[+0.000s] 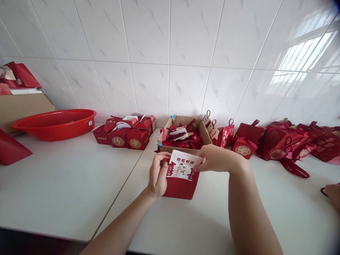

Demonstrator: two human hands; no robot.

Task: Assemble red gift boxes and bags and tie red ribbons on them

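A red paper gift bag [180, 184] stands on the white counter in front of me. My left hand [157, 174] is closed around its left edge. My right hand [215, 158] pinches the right side of a white card [183, 163] printed with red characters and a picture, which lies against the bag's upper front. Just behind them sits an open cardboard box [203, 131] holding red ribbons and small cards.
Red handled gift boxes [124, 132] stand at back left of the box, a red plastic basin [54, 124] farther left. Several red bags and tags [278, 143] lie along the wall at right. Another person's hand [332, 194] shows at the right edge.
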